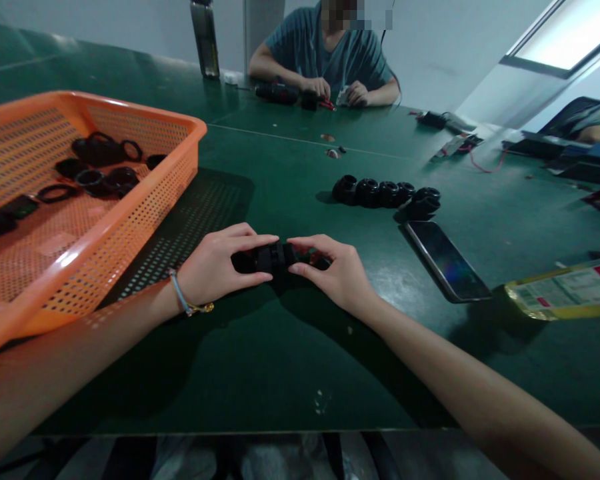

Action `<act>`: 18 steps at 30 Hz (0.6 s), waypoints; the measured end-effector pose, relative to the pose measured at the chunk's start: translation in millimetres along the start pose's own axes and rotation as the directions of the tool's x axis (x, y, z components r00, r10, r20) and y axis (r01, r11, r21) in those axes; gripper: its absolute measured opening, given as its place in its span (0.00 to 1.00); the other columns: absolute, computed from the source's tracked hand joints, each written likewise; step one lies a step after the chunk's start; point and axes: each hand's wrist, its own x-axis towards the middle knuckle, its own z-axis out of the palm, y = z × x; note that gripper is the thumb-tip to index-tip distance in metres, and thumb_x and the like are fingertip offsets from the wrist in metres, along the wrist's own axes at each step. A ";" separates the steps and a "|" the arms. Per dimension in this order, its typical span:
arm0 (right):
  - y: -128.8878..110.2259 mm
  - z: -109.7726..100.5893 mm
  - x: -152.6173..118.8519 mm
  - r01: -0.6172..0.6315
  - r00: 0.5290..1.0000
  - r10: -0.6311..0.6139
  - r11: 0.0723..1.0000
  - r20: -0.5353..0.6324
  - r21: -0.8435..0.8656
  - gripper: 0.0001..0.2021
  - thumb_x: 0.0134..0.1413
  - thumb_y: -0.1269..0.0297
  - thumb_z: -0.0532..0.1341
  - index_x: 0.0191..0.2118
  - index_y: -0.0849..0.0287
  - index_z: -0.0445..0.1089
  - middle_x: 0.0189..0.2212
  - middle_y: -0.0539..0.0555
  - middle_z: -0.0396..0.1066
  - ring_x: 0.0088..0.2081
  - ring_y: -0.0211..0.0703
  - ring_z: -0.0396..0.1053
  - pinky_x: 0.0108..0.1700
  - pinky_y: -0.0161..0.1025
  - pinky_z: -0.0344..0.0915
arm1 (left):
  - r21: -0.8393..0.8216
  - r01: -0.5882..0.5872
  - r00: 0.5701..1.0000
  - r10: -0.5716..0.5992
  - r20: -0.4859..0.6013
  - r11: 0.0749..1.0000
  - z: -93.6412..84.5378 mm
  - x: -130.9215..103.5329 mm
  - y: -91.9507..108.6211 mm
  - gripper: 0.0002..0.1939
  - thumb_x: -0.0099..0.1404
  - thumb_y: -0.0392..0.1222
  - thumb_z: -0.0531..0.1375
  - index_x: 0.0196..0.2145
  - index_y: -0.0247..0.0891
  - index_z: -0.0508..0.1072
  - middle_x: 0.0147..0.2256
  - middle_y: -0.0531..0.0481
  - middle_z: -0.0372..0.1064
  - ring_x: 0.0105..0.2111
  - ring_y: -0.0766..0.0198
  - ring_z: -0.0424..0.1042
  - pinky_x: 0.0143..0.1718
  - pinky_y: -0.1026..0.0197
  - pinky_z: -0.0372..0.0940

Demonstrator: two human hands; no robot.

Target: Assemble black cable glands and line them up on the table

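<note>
a small black part point(276, 257) is held between the two hands, at the middle of the green table point(230, 387). it is gripped by the thumb and fingers of the left hand point(217, 263), and its other end is pinched by the right hand point(337, 267). whether the table is touched by it cannot be told. black pipes point(389, 192) are lined up beyond, near a phone point(447, 260). more black parts are held in the orange basket point(177, 163) at the left.
</note>
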 end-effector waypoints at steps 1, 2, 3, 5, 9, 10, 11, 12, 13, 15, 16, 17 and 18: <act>0.3 0.1 0.1 -0.001 1.000 0.001 1.000 -0.001 -0.002 0.15 0.44 0.75 0.65 0.41 0.57 0.74 0.34 0.51 0.76 0.36 0.40 0.70 0.35 0.38 0.67 | -0.001 -0.004 1.000 0.004 -0.001 1.000 0.2 -0.1 0.0 0.22 0.57 0.46 0.63 0.48 0.37 0.72 0.36 0.49 0.69 0.34 0.65 0.70 0.39 0.63 0.67; 0.5 0.2 0.0 -0.002 1.000 0.002 1.000 -0.001 -0.003 0.15 0.44 0.75 0.65 0.41 0.56 0.74 0.34 0.51 0.76 0.36 0.40 0.70 0.35 0.38 0.67 | -0.001 -0.008 1.000 0.008 -0.004 1.000 0.4 -0.2 -0.1 0.22 0.57 0.46 0.63 0.48 0.37 0.72 0.36 0.49 0.69 0.34 0.65 0.70 0.39 0.63 0.67; 0.8 0.4 0.0 -0.003 1.000 0.003 1.000 -0.001 -0.003 0.15 0.44 0.75 0.65 0.41 0.56 0.74 0.34 0.50 0.76 0.36 0.40 0.70 0.35 0.38 0.67 | -0.001 -0.013 1.000 0.013 -0.006 1.000 0.5 -0.4 -0.2 0.22 0.57 0.46 0.62 0.48 0.36 0.73 0.35 0.49 0.69 0.34 0.65 0.70 0.39 0.63 0.67; 1.1 0.6 -0.3 -0.004 1.000 0.004 1.000 -0.004 0.001 0.15 0.44 0.75 0.65 0.41 0.56 0.74 0.34 0.50 0.76 0.36 0.40 0.70 0.35 0.38 0.67 | 0.002 -0.027 1.000 0.027 -0.011 1.000 0.5 -0.8 -0.6 0.22 0.57 0.46 0.62 0.48 0.35 0.73 0.35 0.49 0.69 0.33 0.65 0.70 0.39 0.63 0.67; 0.8 0.7 -0.6 -0.007 1.000 0.007 1.000 -0.002 0.005 0.15 0.44 0.75 0.65 0.41 0.56 0.74 0.34 0.51 0.76 0.36 0.40 0.70 0.35 0.38 0.67 | 0.009 -0.039 0.999 0.039 -0.016 0.999 -0.1 -1.2 -1.5 0.22 0.57 0.46 0.63 0.48 0.35 0.73 0.35 0.49 0.69 0.33 0.65 0.70 0.39 0.63 0.67; 0.6 0.5 -0.5 -0.008 1.000 0.008 1.000 -0.001 0.004 0.15 0.45 0.74 0.65 0.41 0.56 0.74 0.34 0.51 0.76 0.36 0.40 0.70 0.35 0.38 0.67 | 0.010 -0.037 0.999 0.037 -0.017 0.999 -0.1 -1.1 -1.6 0.22 0.57 0.46 0.63 0.48 0.35 0.73 0.35 0.49 0.69 0.33 0.65 0.70 0.39 0.63 0.67; 0.5 0.4 -0.3 -0.009 1.000 0.009 1.000 0.001 0.003 0.15 0.45 0.74 0.65 0.42 0.57 0.74 0.34 0.51 0.76 0.36 0.40 0.70 0.35 0.38 0.67 | 0.010 -0.034 0.999 0.034 -0.016 0.999 -0.1 -1.0 -1.6 0.22 0.57 0.46 0.63 0.48 0.35 0.73 0.35 0.49 0.69 0.33 0.65 0.70 0.39 0.63 0.67; 0.5 0.2 -0.1 -0.010 1.000 0.010 1.000 0.002 0.001 0.15 0.45 0.74 0.65 0.42 0.56 0.74 0.34 0.51 0.76 0.36 0.40 0.70 0.35 0.38 0.67 | 0.010 -0.031 0.999 0.031 -0.014 0.999 0.0 -0.7 -1.4 0.22 0.57 0.46 0.63 0.48 0.36 0.73 0.35 0.49 0.69 0.33 0.65 0.70 0.39 0.63 0.67; 0.5 0.1 0.1 -0.011 1.000 0.011 1.000 0.003 0.001 0.15 0.45 0.73 0.65 0.42 0.56 0.74 0.34 0.51 0.76 0.36 0.40 0.71 0.35 0.38 0.67 | 0.010 -0.028 1.000 0.028 -0.012 1.000 0.1 -0.5 -1.3 0.22 0.57 0.46 0.63 0.48 0.36 0.73 0.35 0.49 0.69 0.33 0.65 0.70 0.39 0.63 0.67; 0.7 -0.1 0.3 -0.011 1.000 0.011 1.000 0.005 -0.001 0.14 0.45 0.73 0.65 0.41 0.55 0.74 0.34 0.51 0.76 0.36 0.40 0.71 0.35 0.38 0.66 | 0.011 -0.021 1.000 0.021 -0.009 1.000 0.3 0.0 -0.7 0.22 0.57 0.47 0.63 0.48 0.36 0.73 0.36 0.49 0.69 0.33 0.65 0.70 0.40 0.62 0.67; 0.8 -0.1 0.3 -0.012 1.000 0.012 1.000 0.005 -0.001 0.14 0.45 0.73 0.65 0.41 0.55 0.74 0.34 0.51 0.76 0.36 0.40 0.71 0.35 0.38 0.66 | 0.010 -0.015 1.000 0.015 -0.007 1.000 0.4 0.1 -0.4 0.22 0.57 0.47 0.62 0.48 0.37 0.73 0.36 0.49 0.69 0.33 0.65 0.70 0.40 0.62 0.67; 0.8 -0.1 0.3 -0.013 1.000 0.013 1.000 0.005 -0.002 0.14 0.45 0.73 0.65 0.41 0.55 0.74 0.34 0.51 0.76 0.36 0.40 0.71 0.35 0.38 0.66 | 0.009 -0.010 1.000 0.010 -0.006 1.000 0.3 0.1 -0.1 0.22 0.57 0.47 0.62 0.48 0.37 0.73 0.36 0.49 0.69 0.33 0.65 0.70 0.40 0.62 0.67; 0.7 -0.1 0.2 -0.014 1.000 0.014 1.000 0.005 -0.003 0.14 0.45 0.73 0.66 0.41 0.55 0.74 0.34 0.51 0.76 0.36 0.40 0.71 0.35 0.38 0.66 | 0.008 -0.005 1.000 0.005 -0.003 1.000 0.2 0.1 0.1 0.22 0.57 0.47 0.62 0.48 0.37 0.73 0.36 0.49 0.69 0.34 0.65 0.70 0.40 0.62 0.67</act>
